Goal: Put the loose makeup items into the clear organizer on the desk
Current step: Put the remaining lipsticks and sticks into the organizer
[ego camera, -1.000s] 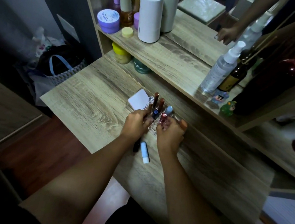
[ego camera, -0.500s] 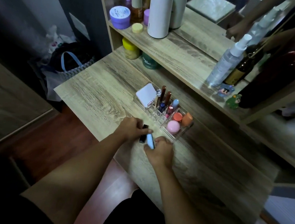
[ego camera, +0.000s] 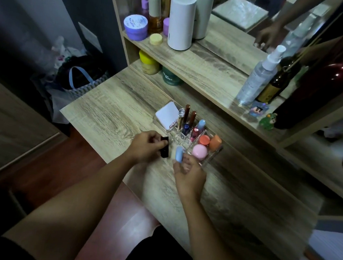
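The clear organizer stands on the wooden desk and holds several lipsticks, small bottles, a white compact, a pink round pot and orange-capped items. Just in front of its left corner, my left hand holds a black lipstick tube upright. My right hand grips a white tube with a light blue cap, lifted off the desk and close to the organizer's front edge.
A shelf behind the organizer carries a white cylinder, jars, a spray bottle, a dark bottle and small figurines. A mirror stands behind it. A bag sits on the floor to the left.
Both hands came back from the organizer to the two tubes on the desk, took hold of them and now raise them toward the organizer.
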